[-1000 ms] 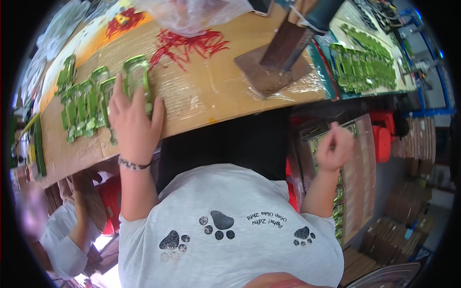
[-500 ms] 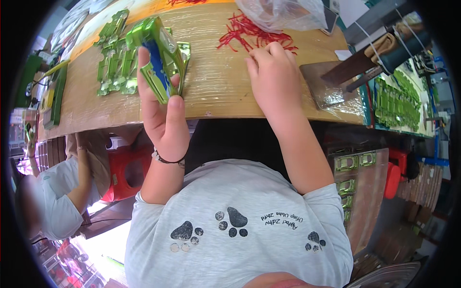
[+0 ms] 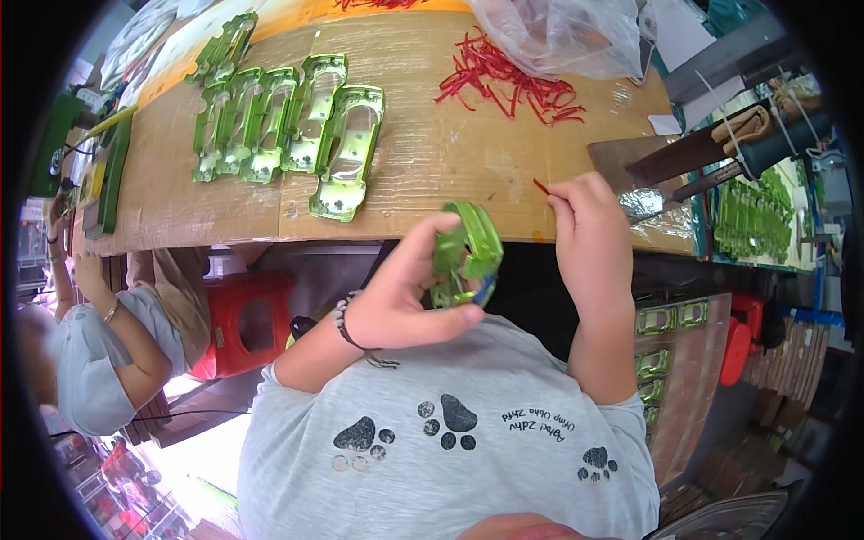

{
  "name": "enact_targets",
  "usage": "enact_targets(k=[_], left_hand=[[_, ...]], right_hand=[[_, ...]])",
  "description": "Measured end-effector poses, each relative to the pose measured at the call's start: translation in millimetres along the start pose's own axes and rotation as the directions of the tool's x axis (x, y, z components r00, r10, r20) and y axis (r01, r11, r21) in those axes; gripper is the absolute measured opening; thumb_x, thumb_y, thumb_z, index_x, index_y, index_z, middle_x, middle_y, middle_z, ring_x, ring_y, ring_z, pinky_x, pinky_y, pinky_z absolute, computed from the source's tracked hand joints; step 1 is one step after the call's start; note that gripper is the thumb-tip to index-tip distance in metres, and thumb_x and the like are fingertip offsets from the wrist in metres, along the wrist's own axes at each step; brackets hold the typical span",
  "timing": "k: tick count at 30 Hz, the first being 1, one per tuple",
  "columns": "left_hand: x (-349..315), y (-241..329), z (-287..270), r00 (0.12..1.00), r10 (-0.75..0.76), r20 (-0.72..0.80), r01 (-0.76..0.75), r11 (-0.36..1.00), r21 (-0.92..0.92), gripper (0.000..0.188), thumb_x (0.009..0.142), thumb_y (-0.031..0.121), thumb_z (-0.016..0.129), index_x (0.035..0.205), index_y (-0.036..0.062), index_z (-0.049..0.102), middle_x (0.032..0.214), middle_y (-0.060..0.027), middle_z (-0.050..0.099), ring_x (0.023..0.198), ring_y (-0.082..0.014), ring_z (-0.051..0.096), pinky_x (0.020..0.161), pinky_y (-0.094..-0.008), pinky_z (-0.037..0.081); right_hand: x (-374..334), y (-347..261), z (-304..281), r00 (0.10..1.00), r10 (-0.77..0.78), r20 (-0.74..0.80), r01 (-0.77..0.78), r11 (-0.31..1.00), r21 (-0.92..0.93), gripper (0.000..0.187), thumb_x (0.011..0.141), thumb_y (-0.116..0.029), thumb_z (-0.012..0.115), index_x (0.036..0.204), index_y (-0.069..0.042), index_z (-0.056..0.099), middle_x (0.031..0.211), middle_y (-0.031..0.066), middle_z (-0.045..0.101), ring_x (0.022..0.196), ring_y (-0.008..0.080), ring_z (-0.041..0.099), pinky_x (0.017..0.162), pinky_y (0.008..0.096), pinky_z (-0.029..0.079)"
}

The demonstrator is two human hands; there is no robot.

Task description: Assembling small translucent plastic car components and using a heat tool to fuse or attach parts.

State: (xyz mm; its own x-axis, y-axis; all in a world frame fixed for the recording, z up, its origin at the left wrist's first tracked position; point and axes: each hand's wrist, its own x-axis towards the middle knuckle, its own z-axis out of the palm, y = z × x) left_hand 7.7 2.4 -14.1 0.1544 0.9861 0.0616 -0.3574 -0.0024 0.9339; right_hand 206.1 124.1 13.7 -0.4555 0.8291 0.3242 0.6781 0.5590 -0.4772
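A shiny green toy car body shell (image 3: 481,238) is tilted on edge in my left hand (image 3: 391,306), in front of the table's near edge. My fingers and thumb are closed round it, and a bit of blue shows at its lower end. Over the table's near right part, my right hand (image 3: 594,238) pinches a thin red strip (image 3: 540,185) between thumb and forefinger. The strip points up and left, apart from the shell. Several like green shells (image 3: 349,148) lie in overlapping rows on the table at the left. Beyond my right hand is a loose pile of red strips (image 3: 513,85).
A clear plastic bag (image 3: 562,36) lies behind the red pile. At the right, a tool with a dark handle (image 3: 765,148) stands beside a metal plate (image 3: 621,166). More green parts (image 3: 747,207) fill a tray at far right. A co-worker (image 3: 117,351) sits at left near a red stool (image 3: 238,324).
My left hand has brought the car shell down and right, toward my body. My right hand has left the red pile, moving right and nearer, with a red strip in its fingertips.
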Motion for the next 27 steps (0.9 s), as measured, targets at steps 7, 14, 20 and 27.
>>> enact_targets(k=[7,14,20,27], left_hand=[[20,9,15,0.961,0.188,0.202,-0.268,0.811,0.520,0.075,0.068,0.001,0.078,0.132,0.0038,0.037,0.099,-0.0093,0.061,0.088,-0.0163,0.062,0.075,-0.0292,0.052],[20,24,22,0.974,0.142,0.178,-0.227,0.634,0.739,0.078,0.062,0.017,0.081,0.131,0.0057,0.046,0.098,-0.0109,0.063,0.079,-0.0270,0.065,0.068,-0.0348,0.053],[22,23,19,0.924,0.248,0.292,-0.374,0.418,0.828,0.077,0.057,0.011,0.081,0.126,0.0057,0.048,0.104,-0.0119,0.059,0.089,-0.0321,0.062,0.071,-0.0387,0.051],[22,20,25,0.912,0.279,0.301,-0.380,0.298,0.876,0.071,0.047,0.011,0.088,0.107,0.0056,0.050,0.101,-0.0115,0.063,0.083,-0.0316,0.063,0.068,-0.0376,0.051]], right_hand=[[2,8,-5,0.999,-0.043,0.033,0.043,0.999,-0.003,0.009,0.082,-0.001,0.064,0.089,0.001,0.058,0.090,0.0152,0.054,0.086,0.0353,0.056,0.074,0.0435,0.047],[-17,-17,-8,0.932,-0.205,-0.299,0.306,0.886,0.348,0.022,0.074,0.006,0.069,0.094,-0.001,0.062,0.085,0.0115,0.061,0.075,0.0292,0.058,0.068,0.0370,0.048],[-28,-20,-22,0.872,-0.392,-0.292,0.465,0.851,0.246,0.031,0.067,0.009,0.073,0.096,0.001,0.069,0.085,0.0095,0.064,0.072,0.0251,0.060,0.062,0.0325,0.047],[-42,-20,-31,0.856,-0.411,-0.315,0.479,0.859,0.179,0.033,0.065,0.010,0.072,0.097,0.002,0.069,0.085,0.0091,0.063,0.072,0.0251,0.059,0.061,0.0329,0.047]])
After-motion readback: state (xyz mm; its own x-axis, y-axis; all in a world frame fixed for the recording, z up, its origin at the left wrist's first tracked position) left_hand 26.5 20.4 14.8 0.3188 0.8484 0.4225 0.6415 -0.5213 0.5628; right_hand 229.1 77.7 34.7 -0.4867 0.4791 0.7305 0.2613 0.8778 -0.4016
